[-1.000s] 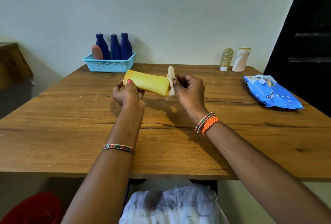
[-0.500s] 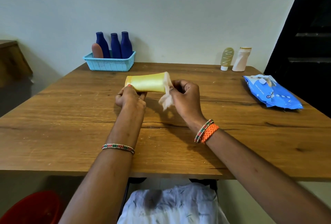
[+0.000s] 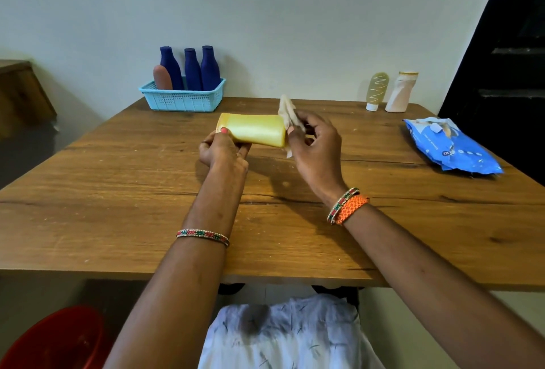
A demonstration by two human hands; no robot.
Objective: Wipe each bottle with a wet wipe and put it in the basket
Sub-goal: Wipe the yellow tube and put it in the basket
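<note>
A yellow bottle (image 3: 255, 130) lies sideways in the air above the middle of the table. My left hand (image 3: 221, 152) grips its narrow left end. My right hand (image 3: 315, 147) holds a crumpled white wet wipe (image 3: 288, 113) against the bottle's wide right end. At the back left stands a light blue basket (image 3: 182, 100) holding three dark blue bottles (image 3: 193, 69) and a brown one (image 3: 162, 77). Two more bottles stand at the back right: a yellow-green one (image 3: 377, 90) and a white one (image 3: 401, 91).
A blue pack of wet wipes (image 3: 452, 147) lies near the table's right edge. The wooden table (image 3: 118, 206) meets the wall behind. A red tub (image 3: 53, 342) sits on the floor at lower left. A dark door is at right.
The bottle has been turned in my hands. The wipe has swung from hanging below the bottle's right end to standing above it, still pressed to that end.
</note>
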